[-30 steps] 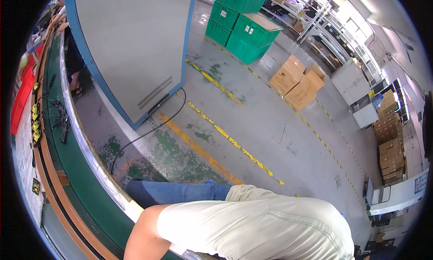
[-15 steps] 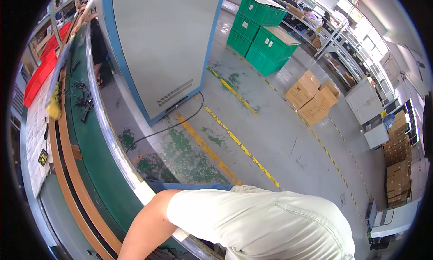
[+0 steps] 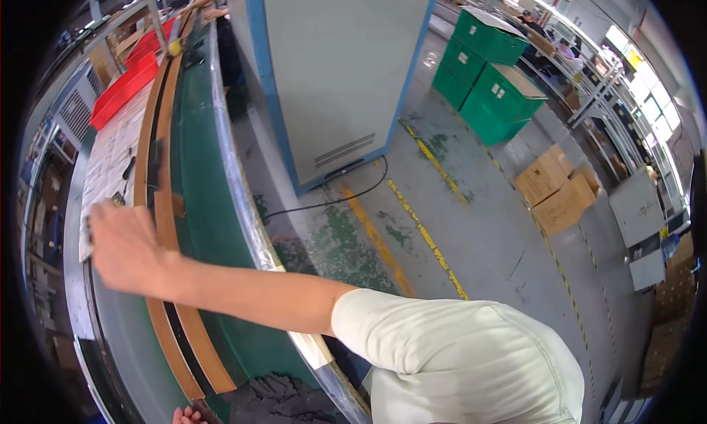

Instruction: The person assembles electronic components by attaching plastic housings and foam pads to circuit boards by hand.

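My right hand (image 3: 129, 251) reaches left across the belt, over the white-covered work surface (image 3: 110, 159). Its fingers bend downward but are smeared by motion, so I cannot see whether anything is in them. Just past its fingers lies a small black and yellow item (image 3: 118, 198). At the lower edge, only the curled fingertips of my left hand (image 3: 188, 416) show, against a dark flat piece (image 3: 208, 411) at the near end of the brown rails (image 3: 193, 336). What those fingers hold is unclear. Dark grey pieces (image 3: 276, 398) are heaped on the green belt (image 3: 213, 225) nearby.
Red trays (image 3: 121, 93) stand beyond the work surface, and another person's hands (image 3: 213, 12) are at the belt's far end. A tall grey cabinet (image 3: 339, 78) stands right of the belt. Green crates (image 3: 501, 104) and cardboard boxes (image 3: 556, 188) sit on the floor farther right.
My right arm has swung up from the lower edge, bringing the hand over the white surface. My left fingertips have come into view. The view has shifted; dark parts on the belt now appear farther away.
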A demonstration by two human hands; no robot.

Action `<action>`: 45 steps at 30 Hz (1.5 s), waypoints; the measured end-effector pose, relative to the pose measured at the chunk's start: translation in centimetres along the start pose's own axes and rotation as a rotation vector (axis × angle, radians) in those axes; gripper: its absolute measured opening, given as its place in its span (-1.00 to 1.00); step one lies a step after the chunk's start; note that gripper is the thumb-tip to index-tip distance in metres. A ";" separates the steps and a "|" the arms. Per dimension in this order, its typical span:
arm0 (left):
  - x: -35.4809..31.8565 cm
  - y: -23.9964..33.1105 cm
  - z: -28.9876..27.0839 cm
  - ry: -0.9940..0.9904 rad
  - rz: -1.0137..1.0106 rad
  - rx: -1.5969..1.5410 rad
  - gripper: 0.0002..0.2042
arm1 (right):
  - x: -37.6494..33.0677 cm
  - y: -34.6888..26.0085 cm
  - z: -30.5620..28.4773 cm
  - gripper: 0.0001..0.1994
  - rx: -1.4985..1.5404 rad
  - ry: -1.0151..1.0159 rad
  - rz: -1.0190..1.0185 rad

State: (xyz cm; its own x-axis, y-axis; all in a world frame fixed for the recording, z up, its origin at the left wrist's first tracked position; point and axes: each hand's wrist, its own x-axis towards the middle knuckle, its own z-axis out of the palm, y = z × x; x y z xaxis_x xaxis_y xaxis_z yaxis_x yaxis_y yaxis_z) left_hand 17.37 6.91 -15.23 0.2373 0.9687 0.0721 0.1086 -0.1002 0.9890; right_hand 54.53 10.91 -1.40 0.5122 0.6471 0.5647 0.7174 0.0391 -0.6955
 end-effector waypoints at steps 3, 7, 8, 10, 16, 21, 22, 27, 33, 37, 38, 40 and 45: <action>0.2 -0.5 -0.5 0.001 0.011 0.009 -0.73 | 0.0 3.8 1.7 -0.52 -0.187 -0.197 0.137; 0.3 -1.1 -0.9 0.003 -0.018 -0.063 -0.76 | 0.8 5.6 1.1 -0.70 -0.298 -0.478 0.215; 0.4 -1.4 -1.1 0.000 -0.027 -0.101 -0.76 | 0.8 6.1 1.1 -0.68 -0.321 -0.429 0.196; 1.0 -2.4 -1.7 0.012 -0.033 -0.063 -0.74 | 1.0 7.4 0.9 -0.66 -0.326 -0.391 0.176; 1.0 -2.6 -2.2 -0.024 -0.036 0.113 -0.70 | 1.2 8.6 2.9 -0.69 -0.402 -0.361 0.085; 0.8 -1.5 -0.1 0.064 0.011 0.034 -0.82 | 1.8 8.7 2.2 -0.67 -0.449 -0.212 0.011; 0.6 -1.5 -0.5 0.052 0.009 0.032 -0.81 | 1.9 8.1 1.9 -0.67 -0.435 -0.226 0.001; 0.2 -1.0 -0.6 0.043 -0.015 0.037 -0.79 | 2.0 8.6 0.1 -0.65 -0.567 -0.371 0.076; 0.0 0.9 0.0 -0.016 -0.071 0.046 -0.77 | 1.7 9.9 1.1 -0.64 -0.606 -0.250 -0.038; -0.1 5.9 -0.5 -0.001 0.019 0.226 -0.66 | 2.0 10.3 1.6 -0.65 -0.344 -0.076 -0.164; 0.4 6.3 -1.9 0.020 0.013 0.250 -0.66 | 2.2 10.1 1.9 -0.62 -0.127 -0.090 -0.210; 1.6 6.6 -6.0 0.157 0.017 0.397 -0.48 | 1.1 7.1 3.0 -0.65 -0.025 -0.154 -0.198; 6.1 5.3 -11.6 0.553 -0.172 1.056 -0.26 | -5.0 -1.6 5.9 -0.74 0.356 -0.493 -0.339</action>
State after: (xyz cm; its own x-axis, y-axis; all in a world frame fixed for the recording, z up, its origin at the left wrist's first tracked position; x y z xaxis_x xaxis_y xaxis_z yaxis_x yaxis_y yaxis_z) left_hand 8.15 14.88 -8.01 -0.2754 0.9281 0.2507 0.8963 0.1536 0.4160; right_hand 48.04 12.08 -5.75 -0.0475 0.8219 0.5677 0.5579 0.4932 -0.6674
